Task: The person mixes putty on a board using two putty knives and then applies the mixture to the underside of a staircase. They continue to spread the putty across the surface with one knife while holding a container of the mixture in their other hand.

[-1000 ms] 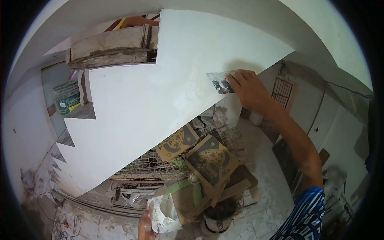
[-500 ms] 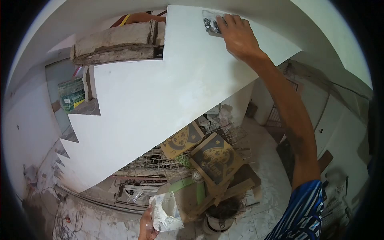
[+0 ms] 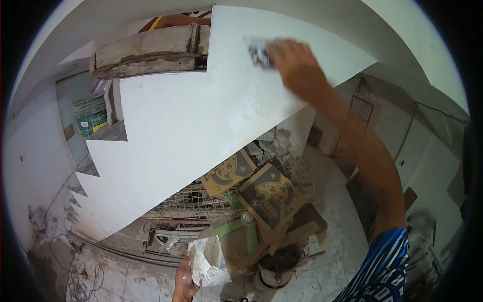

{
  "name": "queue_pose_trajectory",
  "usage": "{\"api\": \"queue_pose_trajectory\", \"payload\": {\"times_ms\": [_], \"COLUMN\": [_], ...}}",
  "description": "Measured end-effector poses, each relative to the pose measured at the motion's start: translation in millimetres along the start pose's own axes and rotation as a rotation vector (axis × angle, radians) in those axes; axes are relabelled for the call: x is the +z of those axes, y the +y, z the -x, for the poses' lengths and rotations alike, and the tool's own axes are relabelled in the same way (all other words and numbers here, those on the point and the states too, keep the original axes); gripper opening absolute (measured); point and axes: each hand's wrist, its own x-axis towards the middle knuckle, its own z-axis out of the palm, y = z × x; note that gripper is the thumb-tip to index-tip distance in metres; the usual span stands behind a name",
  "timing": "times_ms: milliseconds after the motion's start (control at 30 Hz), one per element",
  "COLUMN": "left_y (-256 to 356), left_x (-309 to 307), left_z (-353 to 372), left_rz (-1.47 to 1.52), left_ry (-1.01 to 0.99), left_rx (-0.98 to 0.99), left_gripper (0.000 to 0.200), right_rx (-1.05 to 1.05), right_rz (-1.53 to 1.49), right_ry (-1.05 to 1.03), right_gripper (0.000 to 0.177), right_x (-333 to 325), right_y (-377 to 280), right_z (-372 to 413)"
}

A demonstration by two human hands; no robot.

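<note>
Against the upper part of the white stair-side panel (image 3: 171, 131), my right hand (image 3: 298, 65) grips a flat putty scraper (image 3: 258, 54), blurred by motion. Its thin plate lies at the panel's surface, and the fingers hold its right edge. A faint smear shows on the panel below it. Low in the view, my left hand (image 3: 184, 279) holds a small flat plate loaded with white putty (image 3: 207, 264). The fingers behind that plate are mostly hidden.
Cardboard boxes (image 3: 271, 196) lie on wire mesh under the panel, beside a bucket (image 3: 271, 279). Rough stair steps (image 3: 151, 50) border the panel, with another person's arm (image 3: 183, 21) above. A green tub (image 3: 90, 118) stands on a step; cables (image 3: 88, 277) lie on the floor.
My right hand has moved down and slightly left along the panel with the putty scraper. The left hand, still holding the putty plate, has barely moved.
</note>
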Motion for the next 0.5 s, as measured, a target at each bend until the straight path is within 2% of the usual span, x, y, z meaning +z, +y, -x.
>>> {"api": "queue_pose_trajectory", "payload": {"times_ms": [33, 67, 133, 233, 333, 400, 500], "left_y": [-0.5, -2.1, -4.7, -4.5, -5.4, -4.6, -2.5], "left_x": [2.8, 0.1, -6.0, -7.6, -7.9, -8.4, -8.9], "left_z": [-0.2, -1.5, -3.9, -2.4, 0.5, 1.1, 6.1], "left_rz": [0.04, 0.035, 0.026, 0.023, 0.065, 0.08, 0.031], "left_ry": [0.002, 0.012, 0.035, 0.042, 0.035, 0.025, 0.044], "left_rx": [0.008, -0.008, -0.038, -0.046, -0.028, -0.016, -0.012], "left_gripper": [0.053, 0.053, 0.052, 0.051, 0.052, 0.052, 0.051], "right_rx": [-0.025, 0.037, 0.152, 0.077, 0.038, -0.015, -0.076], "right_rz": [0.011, 0.026, -0.033, 0.019, -0.032, -0.202, -0.263], "right_ry": [0.103, 0.029, -0.234, -0.015, 0.005, -0.143, -0.166], "right_gripper": [0.037, 0.038, 0.054, 0.038, 0.034, 0.033, 0.036], "right_x": [16.4, 26.7, 27.9, 46.8, 33.5, 17.6, -11.1], "right_y": [20.3, 30.7, 39.2, 35.2, -0.9, -38.1, -67.4], "right_z": [-10.8, -23.4, -40.5, -34.7, 0.5, 32.1, 60.5]}}
